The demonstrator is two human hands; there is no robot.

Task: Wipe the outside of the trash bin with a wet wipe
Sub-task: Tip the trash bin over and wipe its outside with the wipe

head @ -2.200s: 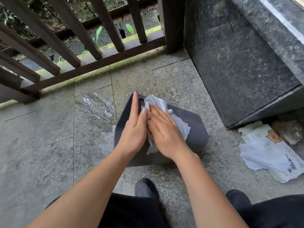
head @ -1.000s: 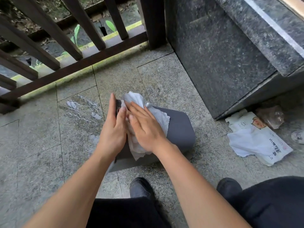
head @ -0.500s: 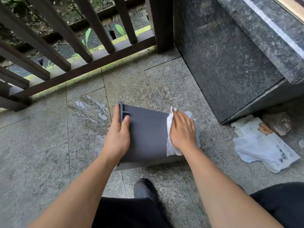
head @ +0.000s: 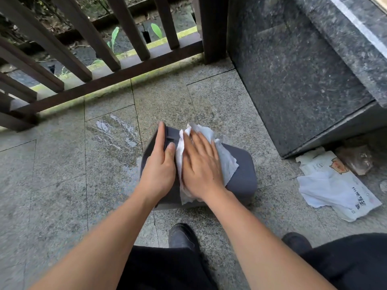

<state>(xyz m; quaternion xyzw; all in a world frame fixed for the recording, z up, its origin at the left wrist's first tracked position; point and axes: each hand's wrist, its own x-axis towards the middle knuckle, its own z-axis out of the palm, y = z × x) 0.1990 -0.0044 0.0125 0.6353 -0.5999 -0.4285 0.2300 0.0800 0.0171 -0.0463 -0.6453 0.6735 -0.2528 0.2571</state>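
the wiping itself is in hand: the right hand (head: 201,164) lies flat, fingers spread open and not gripping, pressing the wet wipe (head: 227,162) down on the upturned side of the trash bin (head: 240,174). the left hand (head: 160,166) steadies the bin at its left end, fingers stretched along the rim and thumb laid on top, a loose hold rather than a closed fist.

the bin lies on its side on the stone floor (head: 62,185), just beyond the person's shoe (head: 182,236), with the railing (head: 109,78) farther off and a dark stone block (head: 293,80) to the right.

the next move, i'd judge, calls for sliding the wipe toward the bare right end, then rolling the bin so the hidden sides come up; the left hand must hold firm so it doesn't skid.

the bin looks dark grey, smooth plastic with rounded corners and a small recess near the rim. the wipe is white, crumpled and spread wider than the palm.
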